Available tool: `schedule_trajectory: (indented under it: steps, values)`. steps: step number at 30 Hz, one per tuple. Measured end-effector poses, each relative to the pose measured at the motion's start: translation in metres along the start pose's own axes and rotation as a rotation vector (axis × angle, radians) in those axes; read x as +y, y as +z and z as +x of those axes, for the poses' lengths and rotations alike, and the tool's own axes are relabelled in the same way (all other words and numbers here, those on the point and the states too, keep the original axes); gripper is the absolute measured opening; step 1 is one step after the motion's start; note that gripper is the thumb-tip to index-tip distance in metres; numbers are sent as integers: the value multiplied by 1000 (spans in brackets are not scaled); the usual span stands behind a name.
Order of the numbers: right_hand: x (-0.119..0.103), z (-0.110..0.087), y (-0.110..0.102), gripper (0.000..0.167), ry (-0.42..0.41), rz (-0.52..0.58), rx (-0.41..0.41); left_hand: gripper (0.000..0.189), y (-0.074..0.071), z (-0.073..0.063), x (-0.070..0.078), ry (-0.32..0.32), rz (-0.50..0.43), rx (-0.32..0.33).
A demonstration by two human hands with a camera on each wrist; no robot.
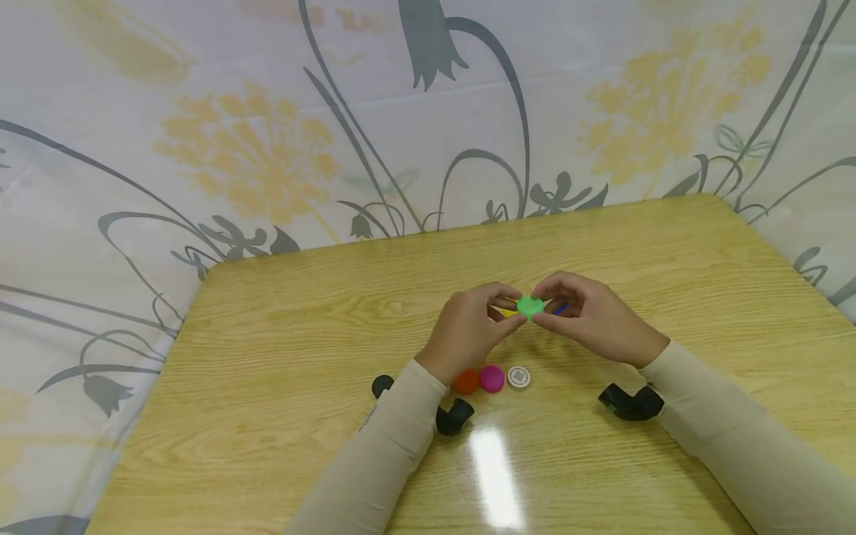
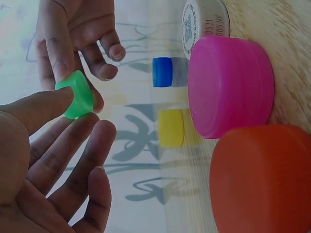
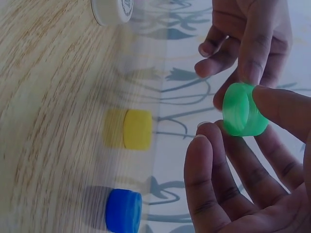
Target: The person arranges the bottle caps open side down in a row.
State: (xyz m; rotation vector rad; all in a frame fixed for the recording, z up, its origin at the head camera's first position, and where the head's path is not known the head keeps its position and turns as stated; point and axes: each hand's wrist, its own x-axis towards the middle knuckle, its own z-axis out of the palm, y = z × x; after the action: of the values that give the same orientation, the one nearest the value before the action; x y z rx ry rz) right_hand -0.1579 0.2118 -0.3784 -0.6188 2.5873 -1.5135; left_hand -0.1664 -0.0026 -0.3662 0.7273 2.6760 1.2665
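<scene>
Above the table, both hands hold a green bottle cap (image 1: 530, 306) between them. My left hand (image 1: 471, 323) pinches one side of it with thumb and fingertips, and my right hand (image 1: 598, 318) pinches the other. The right wrist view shows the cap's (image 3: 235, 114) hollow open side. Past the hands, a yellow cap (image 3: 138, 129) and a blue cap (image 3: 124, 211) stand on the table, mostly covered by the fingers in the head view. Closer to the body, an orange cap (image 1: 466, 381), a magenta cap (image 1: 492, 379) and a white printed cap (image 1: 519, 377) sit in a row.
A round black piece (image 1: 383, 385) lies on the wood-grain table (image 1: 287, 357), partly behind the left sleeve (image 1: 394, 438). Black curved pieces (image 1: 631, 403) show beside each forearm. A flower-printed cloth (image 1: 401, 111) stands behind the table and along its sides.
</scene>
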Motion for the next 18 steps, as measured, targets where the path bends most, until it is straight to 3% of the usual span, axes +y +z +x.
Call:
schedule_trajectory:
  steps: [18]
  values:
    - [-4,-1,-4,32,28,-88,-13,30,0,0,-1,-16,3,-18]
